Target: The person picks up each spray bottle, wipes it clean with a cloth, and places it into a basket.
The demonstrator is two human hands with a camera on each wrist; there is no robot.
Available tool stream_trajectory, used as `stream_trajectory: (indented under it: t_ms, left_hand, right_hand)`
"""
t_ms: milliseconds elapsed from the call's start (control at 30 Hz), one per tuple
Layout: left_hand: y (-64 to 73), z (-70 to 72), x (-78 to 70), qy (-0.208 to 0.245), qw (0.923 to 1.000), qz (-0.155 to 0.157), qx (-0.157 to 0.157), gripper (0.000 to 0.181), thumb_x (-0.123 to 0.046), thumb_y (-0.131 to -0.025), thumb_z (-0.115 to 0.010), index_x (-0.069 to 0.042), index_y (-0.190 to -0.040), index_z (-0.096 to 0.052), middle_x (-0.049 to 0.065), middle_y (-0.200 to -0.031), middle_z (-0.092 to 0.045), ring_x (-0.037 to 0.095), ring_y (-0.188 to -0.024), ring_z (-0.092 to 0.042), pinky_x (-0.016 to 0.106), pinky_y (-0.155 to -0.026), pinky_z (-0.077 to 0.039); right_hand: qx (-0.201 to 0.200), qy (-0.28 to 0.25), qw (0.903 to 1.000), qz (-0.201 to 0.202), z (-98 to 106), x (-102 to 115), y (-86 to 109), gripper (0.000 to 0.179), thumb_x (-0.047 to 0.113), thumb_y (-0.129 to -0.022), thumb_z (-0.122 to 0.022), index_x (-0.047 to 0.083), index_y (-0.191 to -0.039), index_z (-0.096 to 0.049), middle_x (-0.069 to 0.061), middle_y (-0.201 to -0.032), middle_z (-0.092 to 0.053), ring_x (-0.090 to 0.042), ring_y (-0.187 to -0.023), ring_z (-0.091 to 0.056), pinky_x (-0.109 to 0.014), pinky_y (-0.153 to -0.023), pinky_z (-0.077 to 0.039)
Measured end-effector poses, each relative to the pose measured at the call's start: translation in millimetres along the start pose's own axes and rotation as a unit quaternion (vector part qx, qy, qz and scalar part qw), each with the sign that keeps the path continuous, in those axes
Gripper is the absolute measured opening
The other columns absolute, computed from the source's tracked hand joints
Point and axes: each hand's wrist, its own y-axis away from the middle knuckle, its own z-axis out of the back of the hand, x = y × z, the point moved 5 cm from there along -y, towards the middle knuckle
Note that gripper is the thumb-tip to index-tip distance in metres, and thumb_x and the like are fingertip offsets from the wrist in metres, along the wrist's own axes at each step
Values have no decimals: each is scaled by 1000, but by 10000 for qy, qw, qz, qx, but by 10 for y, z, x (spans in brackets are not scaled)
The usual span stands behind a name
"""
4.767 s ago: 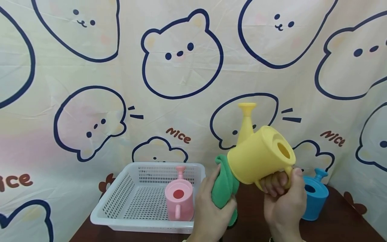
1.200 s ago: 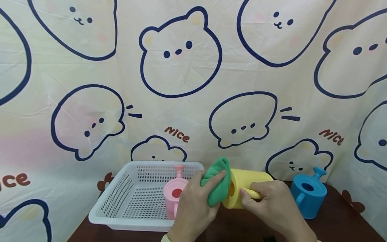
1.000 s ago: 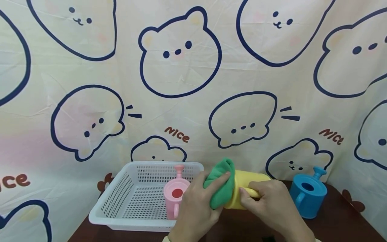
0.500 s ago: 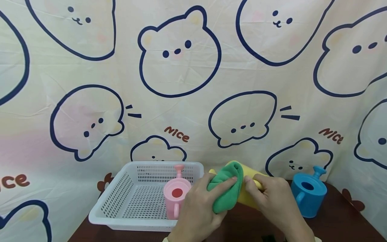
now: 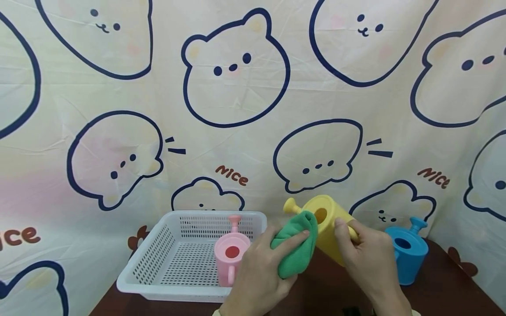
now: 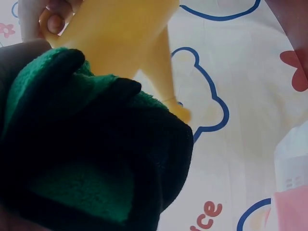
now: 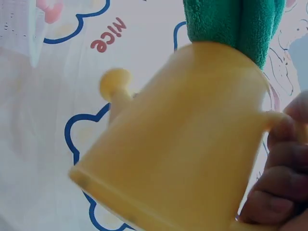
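Observation:
My right hand (image 5: 369, 254) grips the handle of a yellow watering can (image 5: 332, 241), which is held tilted above the table with its spout toward the upper left. My left hand (image 5: 262, 267) holds a folded green cloth (image 5: 296, 245) close to the can's top rim. In the right wrist view, the curled fingers (image 7: 281, 178) wrap the handle, and the cloth (image 7: 231, 29) lies against or just behind the can's top. In the left wrist view the cloth (image 6: 91, 144) is dark and hides most of the left fingers.
A white perforated basket (image 5: 189, 292) stands on the dark brown table (image 5: 308, 298) at left, with a pink watering can (image 5: 233, 259) inside. At right is a blue watering can (image 5: 411, 254). A cartoon-printed curtain (image 5: 237, 96) hangs behind.
The yellow can has turned from lying sideways, its opening against the cloth, to a more upright tilt with spout and opening showing. The right hand shifted slightly rightward; the cloth stayed in the left hand.

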Motion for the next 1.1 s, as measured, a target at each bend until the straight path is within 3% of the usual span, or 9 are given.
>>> stream_trajectory:
  t_ms: [200, 367, 500, 633, 767, 900, 1000, 1100]
  left_hand:
    - [7, 43, 6, -4, 9988, -32, -493, 88, -19, -70, -97, -43, -146, -60, 5, -124, -66, 13, -104, -65, 38, -87, -63]
    - [5, 99, -15, 77, 9935, -179, -1119, 86, -21, -71, -97, -36, -147, -61, 5, -125, -65, 15, -108, -65, 37, -89, -63]
    - [9, 140, -35, 211, 9877, -354, -1505, 82, -20, -72, -97, -31, -146, -62, 6, -124, -65, 16, -107, -65, 37, -88, -63]
    - [13, 142, -80, 157, 9816, -828, -1715, 81, -18, -71, -96, -27, -144, -64, 8, -123, -66, 19, -105, -66, 36, -86, -63]
    - [13, 85, -128, 100, 9817, -1154, -1509, 80, -20, -71, -95, -28, -144, -64, 6, -123, -66, 18, -103, -67, 32, -88, -62]
    - [10, 27, -159, 131, 9836, -1272, -1273, 76, -24, -72, -95, -31, -142, -65, 4, -121, -65, 14, -103, -66, 26, -89, -60]
    - [4, 18, -175, 112, 9800, -1446, -1360, 75, -24, -71, -95, -31, -140, -66, 5, -122, -66, 14, -104, -65, 24, -88, -58]
    - [7, 37, -179, 108, 9744, -1590, -1586, 78, -21, -67, -95, -28, -140, -66, 6, -122, -66, 15, -105, -66, 26, -89, -59]
  right_hand:
    - [-161, -520, 9953, -798, -6, -9, 21, 51, 28, -107, -61, 9, -59, -54, 1, -49, -45, -5, -49, -48, -21, -47, -43]
    - [271, -1371, 9792, -1471, -84, -22, 46, 48, 31, -112, -52, 3, -75, -60, -2, -59, -45, -13, -59, -50, -21, -55, -43]
    - [750, -2510, 9497, -1714, -152, 5, 76, 47, 34, -114, -43, -1, -86, -58, -3, -64, -40, -22, -62, -47, -28, -57, -39]
    - [941, -3649, 9149, -1445, -205, 72, 103, 44, 28, -115, -38, -5, -90, -53, -5, -66, -39, -24, -62, -44, -34, -57, -38]
    - [854, -4287, 8928, -1089, -220, 99, 117, 41, 25, -116, -33, -2, -91, -52, -4, -73, -42, -23, -66, -44, -34, -60, -38]
    - [679, -4804, 8688, -993, -203, 59, 124, 39, 26, -116, -30, 5, -93, -54, -1, -77, -43, -21, -70, -40, -35, -64, -34]
    - [581, -5318, 8418, -725, -185, 35, 113, 39, 26, -116, -26, 10, -94, -53, -2, -77, -38, -21, -70, -35, -38, -67, -28]
    - [400, -5453, 8329, -853, -138, 69, 95, 41, 32, -116, -21, 13, -92, -48, -2, -76, -34, -20, -68, -32, -40, -68, -27]
